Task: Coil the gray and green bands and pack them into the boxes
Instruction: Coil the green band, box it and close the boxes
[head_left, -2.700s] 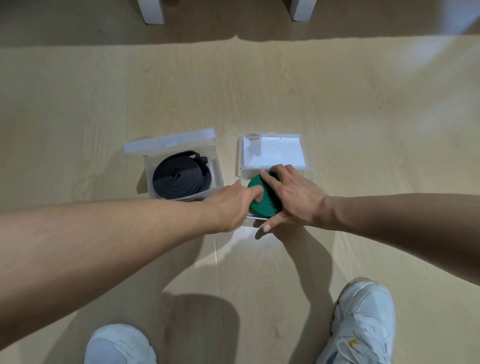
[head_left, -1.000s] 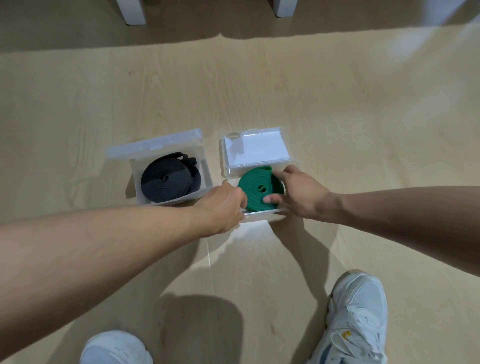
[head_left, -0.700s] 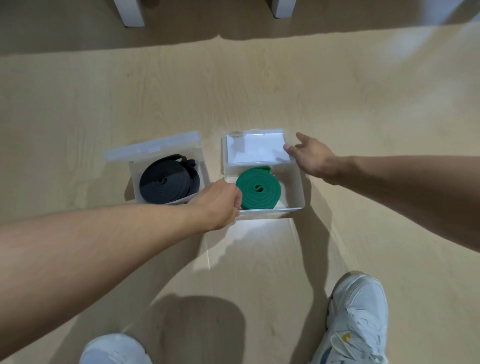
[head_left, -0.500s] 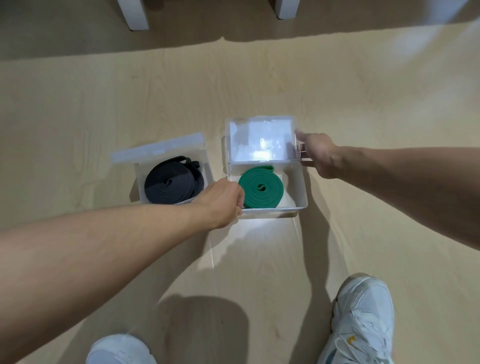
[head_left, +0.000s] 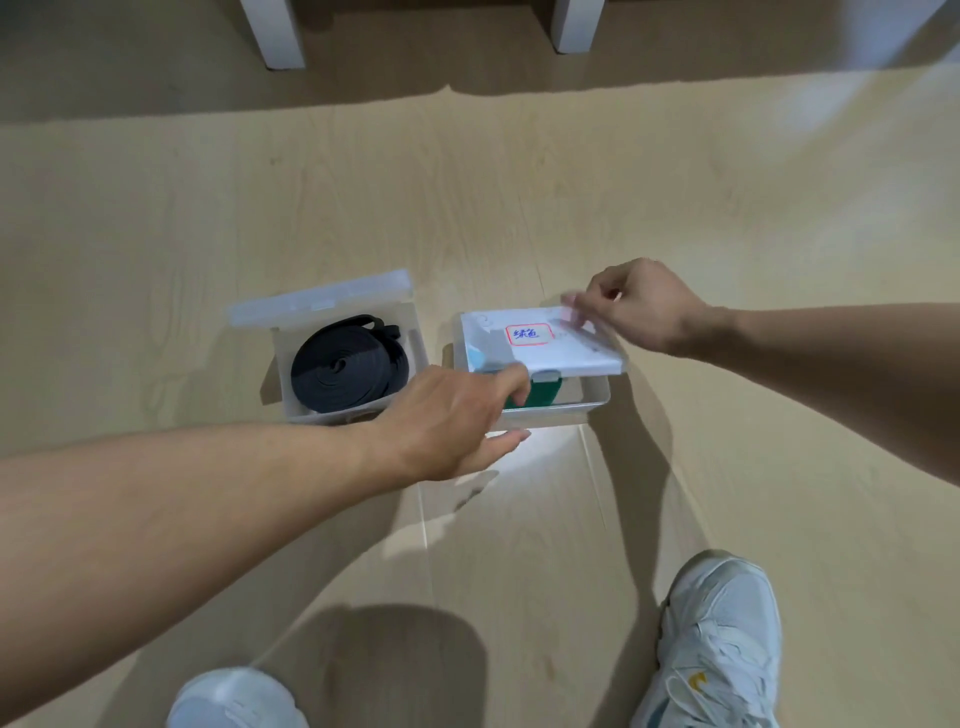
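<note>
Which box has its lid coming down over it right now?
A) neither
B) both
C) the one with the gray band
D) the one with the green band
D: the right hand holds the labelled lid low over the green band, while the box with the gray band has its lid standing open.

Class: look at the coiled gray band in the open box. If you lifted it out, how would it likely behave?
The gray band is probably floppy: a flat strap wound in loose layers. It may well spring open, since one loop already bulges out by the box wall. It looks light for its size, being thin.
</note>
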